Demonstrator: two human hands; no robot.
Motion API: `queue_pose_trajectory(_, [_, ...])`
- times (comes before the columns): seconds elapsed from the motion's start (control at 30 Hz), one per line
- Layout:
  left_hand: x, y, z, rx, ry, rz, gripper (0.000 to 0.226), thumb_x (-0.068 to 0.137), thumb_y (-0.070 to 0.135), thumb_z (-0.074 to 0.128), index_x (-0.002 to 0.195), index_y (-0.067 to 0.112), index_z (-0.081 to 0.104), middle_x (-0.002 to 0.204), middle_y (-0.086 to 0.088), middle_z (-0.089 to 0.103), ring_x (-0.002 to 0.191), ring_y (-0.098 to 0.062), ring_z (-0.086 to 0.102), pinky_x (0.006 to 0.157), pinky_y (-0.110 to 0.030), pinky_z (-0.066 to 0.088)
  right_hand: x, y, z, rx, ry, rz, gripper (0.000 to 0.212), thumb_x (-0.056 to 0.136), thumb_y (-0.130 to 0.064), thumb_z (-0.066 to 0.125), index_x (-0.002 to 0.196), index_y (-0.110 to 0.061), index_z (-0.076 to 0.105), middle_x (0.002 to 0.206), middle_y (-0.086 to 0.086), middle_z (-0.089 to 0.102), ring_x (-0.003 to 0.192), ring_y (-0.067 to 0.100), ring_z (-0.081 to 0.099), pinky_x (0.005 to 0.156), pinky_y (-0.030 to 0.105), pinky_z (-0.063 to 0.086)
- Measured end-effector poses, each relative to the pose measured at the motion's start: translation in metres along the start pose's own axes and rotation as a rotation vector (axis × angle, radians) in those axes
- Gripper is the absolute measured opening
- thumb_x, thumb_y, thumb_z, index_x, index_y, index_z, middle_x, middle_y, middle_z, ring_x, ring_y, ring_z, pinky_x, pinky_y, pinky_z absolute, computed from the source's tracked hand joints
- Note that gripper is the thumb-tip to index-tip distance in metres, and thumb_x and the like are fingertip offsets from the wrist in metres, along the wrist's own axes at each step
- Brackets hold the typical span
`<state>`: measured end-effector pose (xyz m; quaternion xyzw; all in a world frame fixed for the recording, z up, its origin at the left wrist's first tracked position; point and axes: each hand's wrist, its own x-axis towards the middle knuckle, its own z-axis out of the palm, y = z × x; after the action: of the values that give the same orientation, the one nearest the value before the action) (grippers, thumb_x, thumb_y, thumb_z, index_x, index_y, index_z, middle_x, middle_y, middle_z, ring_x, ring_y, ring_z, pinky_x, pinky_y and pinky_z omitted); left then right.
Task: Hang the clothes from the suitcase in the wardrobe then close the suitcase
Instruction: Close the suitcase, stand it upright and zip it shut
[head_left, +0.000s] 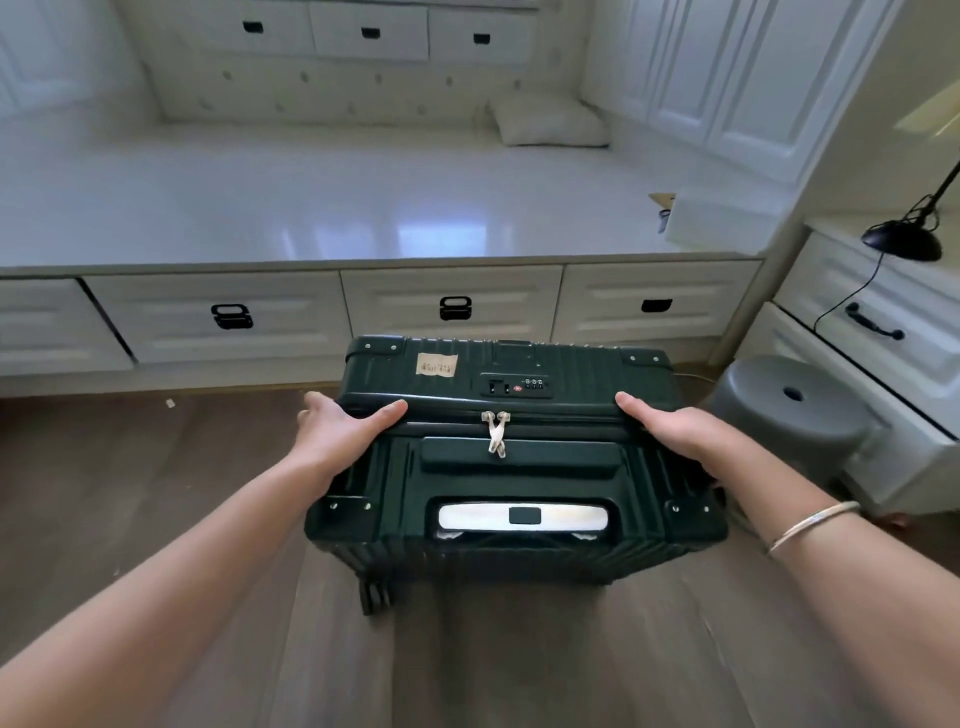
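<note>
A dark green suitcase (514, 467) stands upright and zipped shut on the wooden floor (156, 493), just in front of white platform drawers (452, 291). The left hand (337, 431) and right hand (675, 431) clasp its left and right top edges, thumbs across the top. The left fingers curl down the side, while the right fingers are mostly hidden. A grey stool (789, 405) sits just to the right.
</note>
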<state>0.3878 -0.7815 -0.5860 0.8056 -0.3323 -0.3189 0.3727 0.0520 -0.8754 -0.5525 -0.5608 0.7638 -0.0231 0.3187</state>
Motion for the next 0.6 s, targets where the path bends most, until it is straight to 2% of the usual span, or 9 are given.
queue_pose_trajectory(0.13, [-0.001,-0.007,-0.001,0.086,-0.055,-0.061,0.118,0.058,0.076,0.07,0.141,0.01,0.019,0.139,-0.012,0.043,0.122,-0.031,0.05,0.1,-0.05,0.045,0.001,0.001,-0.006,-0.053,-0.041,0.002,0.1,0.076,-0.085,0.033,0.143,-0.011,0.042,0.152,0.013,0.036,0.136,0.035,0.038,0.109,0.044,0.034])
queue_pose_trajectory(0.23, [-0.001,-0.014,-0.002,0.159,-0.054,-0.084,0.119,0.057,0.082,0.064,0.141,0.008,0.022,0.132,-0.011,0.05,0.116,-0.03,0.053,0.097,-0.048,0.047,0.008,-0.001,-0.004,-0.104,-0.044,-0.019,0.099,0.076,-0.085,0.03,0.143,-0.013,0.042,0.153,0.011,0.035,0.136,0.034,0.039,0.107,0.042,0.033])
queue_pose_trajectory(0.3, [-0.004,-0.016,0.001,0.162,-0.029,-0.05,0.111,0.06,0.077,0.066,0.139,0.013,0.023,0.133,-0.01,0.046,0.116,-0.029,0.051,0.099,-0.046,0.045,0.014,-0.001,0.001,-0.124,0.031,-0.007,0.106,0.073,-0.087,0.033,0.147,-0.012,0.033,0.155,0.013,0.031,0.137,0.035,0.037,0.107,0.044,0.033])
queue_pose_trajectory(0.37, [-0.01,-0.013,0.003,0.242,0.048,0.095,0.096,0.068,0.064,0.072,0.138,0.022,0.022,0.138,-0.01,0.035,0.124,-0.029,0.045,0.105,-0.046,0.038,0.009,-0.003,0.005,-0.228,0.226,-0.041,0.105,0.075,-0.081,0.043,0.151,-0.013,0.017,0.156,0.015,0.023,0.138,0.037,0.032,0.107,0.048,0.033])
queue_pose_trajectory(0.43, [-0.011,0.004,0.007,0.319,0.11,0.406,0.076,0.073,0.047,0.076,0.132,0.025,0.032,0.133,-0.008,0.038,0.121,-0.024,0.045,0.103,-0.044,0.038,0.006,-0.014,0.008,-0.283,0.389,-0.314,0.088,0.082,-0.065,0.055,0.148,-0.02,0.018,0.149,0.015,0.029,0.135,0.035,0.035,0.105,0.049,0.035])
queue_pose_trajectory(0.47, [-0.011,0.017,0.01,0.29,0.067,0.564,0.06,0.075,0.037,0.077,0.123,0.026,0.043,0.125,-0.004,0.046,0.111,-0.019,0.051,0.097,-0.037,0.043,0.004,-0.023,0.012,-0.214,0.374,-0.519,0.075,0.084,-0.054,0.061,0.144,-0.023,0.028,0.141,0.012,0.038,0.13,0.032,0.042,0.104,0.048,0.038])
queue_pose_trajectory(0.53, [-0.01,0.04,0.02,0.249,-0.128,0.758,0.025,0.077,0.021,0.077,0.098,0.024,0.063,0.102,0.005,0.06,0.086,-0.008,0.058,0.077,-0.02,0.044,-0.007,-0.043,0.025,-0.003,0.166,-0.862,0.045,0.084,-0.032,0.069,0.126,-0.027,0.054,0.118,0.004,0.054,0.11,0.021,0.058,0.096,0.037,0.049])
queue_pose_trajectory(0.6, [-0.008,0.054,0.032,0.299,-0.304,0.809,0.011,0.078,0.012,0.076,0.083,0.022,0.072,0.084,0.011,0.064,0.072,-0.004,0.058,0.067,-0.011,0.042,-0.019,-0.059,0.04,0.032,-0.012,-1.006,0.027,0.082,-0.016,0.071,0.106,-0.028,0.067,0.1,-0.005,0.059,0.091,0.012,0.063,0.085,0.024,0.051])
